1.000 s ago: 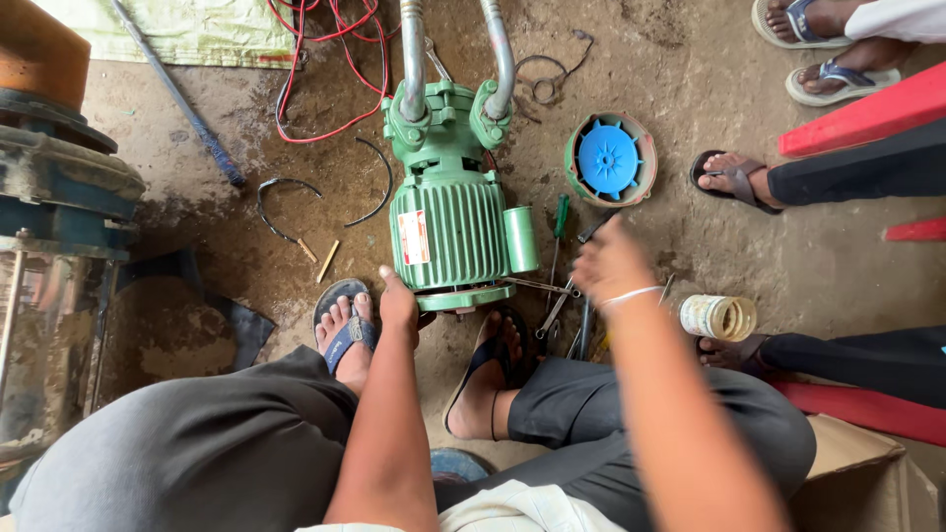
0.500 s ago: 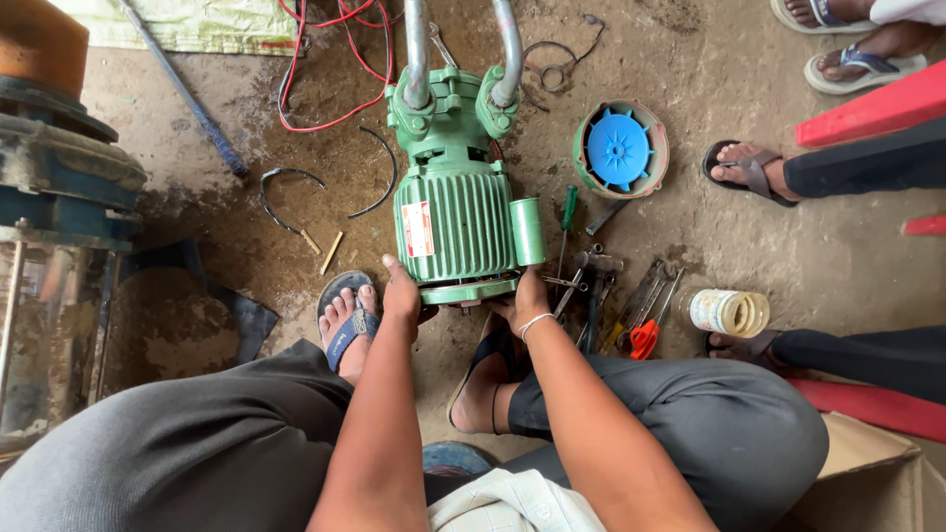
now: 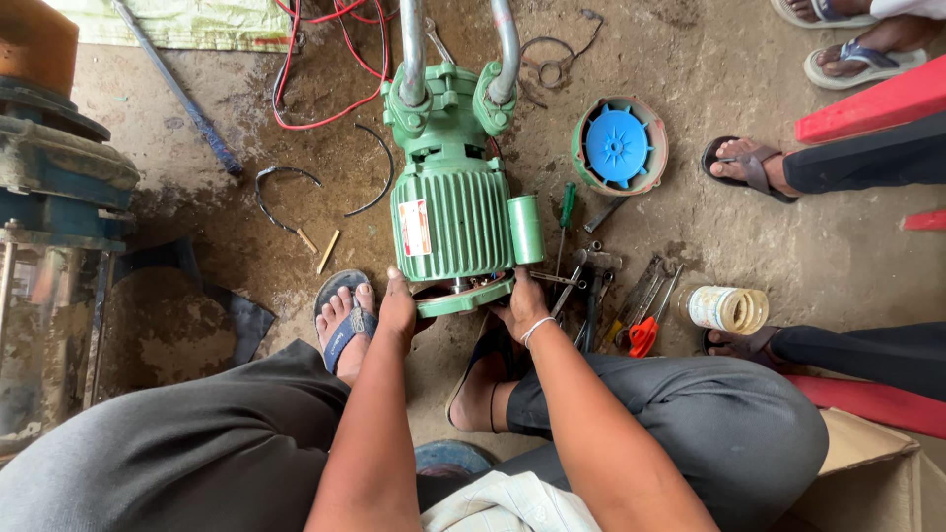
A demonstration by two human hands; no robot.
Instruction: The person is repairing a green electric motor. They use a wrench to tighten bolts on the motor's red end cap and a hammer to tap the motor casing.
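Note:
A green finned electric pump motor [image 3: 451, 222] lies on the dirty concrete floor, two grey pipes rising from its far end. My left hand [image 3: 398, 307] grips the left side of the motor's near end cover [image 3: 463, 296]. On the right side of that same cover my right hand [image 3: 522, 307] holds on, a white band on its wrist. Both forearms reach forward between my knees. A green cylinder [image 3: 526, 229] is fixed to the motor's right flank.
Hand tools [image 3: 591, 286] and red-handled pliers [image 3: 642, 335] lie right of the motor, beside a jar [image 3: 727, 308]. A green fan cover with a blue fan [image 3: 619, 146] sits farther back. Red wires [image 3: 325, 59], old machinery [image 3: 49, 197] on the left, other people's sandalled feet [image 3: 744, 167] on the right.
My right hand came down from above the tools and took hold of the motor's near end cover. My left hand stayed on the cover's left side.

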